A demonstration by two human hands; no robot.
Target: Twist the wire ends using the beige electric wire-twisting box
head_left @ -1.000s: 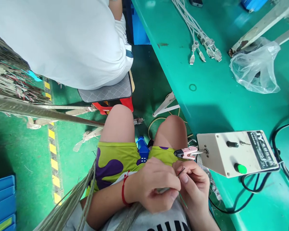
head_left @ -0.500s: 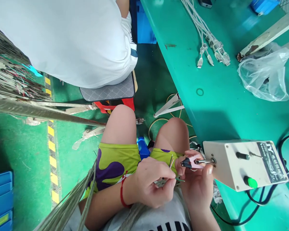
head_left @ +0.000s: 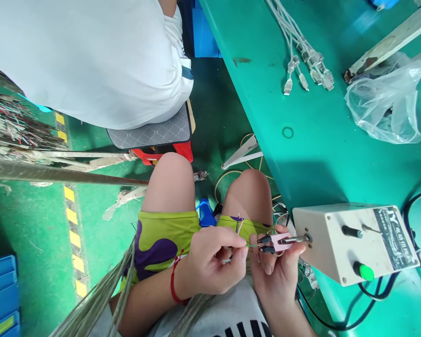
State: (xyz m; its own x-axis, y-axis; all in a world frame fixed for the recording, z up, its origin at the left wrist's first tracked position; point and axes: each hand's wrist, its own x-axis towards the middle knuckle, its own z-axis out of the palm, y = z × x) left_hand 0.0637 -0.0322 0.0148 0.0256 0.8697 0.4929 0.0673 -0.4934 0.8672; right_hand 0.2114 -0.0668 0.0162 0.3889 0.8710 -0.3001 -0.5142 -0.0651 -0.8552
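Observation:
My left hand (head_left: 219,257), with a red string bracelet at its wrist, is closed in a pinch on a thin green wire (head_left: 253,245). The wire's free end points right, at the parted black jaws of a pink clip (head_left: 279,242). Dark and white wires (head_left: 239,224) stick up behind my left fingertips. My right hand (head_left: 275,267) is around the clip from below, thumb and fingers closed on it. The clip sits on a metal shaft (head_left: 296,239) coming out of a beige machine box (head_left: 323,248) with a black knob and a green button.
A bundle of grey cables (head_left: 101,285) hangs at my left side. On the green table (head_left: 312,154) lie USB cables (head_left: 312,61) and a plastic bag (head_left: 386,103). A person in white (head_left: 108,61) sits ahead on a stool (head_left: 154,135). Metal bars (head_left: 73,172) cross at left.
My left hand has brought the green wire level with the clip's tip. The clip's jaws are now spread apart, and the other wires stand more upright. The view has shifted slightly.

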